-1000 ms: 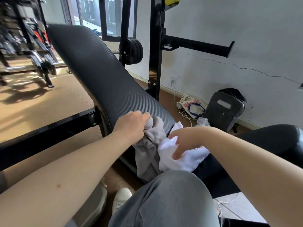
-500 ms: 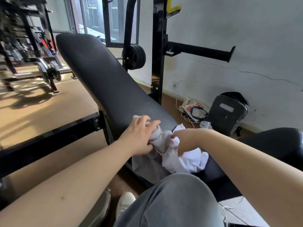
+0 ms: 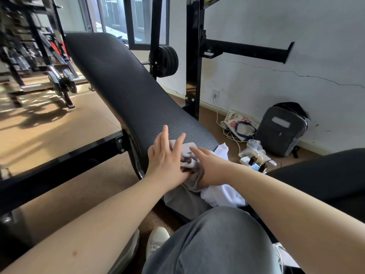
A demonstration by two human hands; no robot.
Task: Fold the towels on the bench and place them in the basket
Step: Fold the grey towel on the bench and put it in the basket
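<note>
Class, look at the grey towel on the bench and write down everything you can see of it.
The grey towel is soft, pale-grey cloth, crumpled and unfolded. Its upper part is bunched on the lower end of the black ribbed bench pad; the rest hangs down over the edge. The left hand rests on it with straight, spread fingers, the right hand lies on it, and a white towel touches its right side.

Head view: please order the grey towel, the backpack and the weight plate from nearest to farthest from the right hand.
1. grey towel, touching the right hand.
2. backpack, low at the right.
3. weight plate, up behind the bench.
</note>
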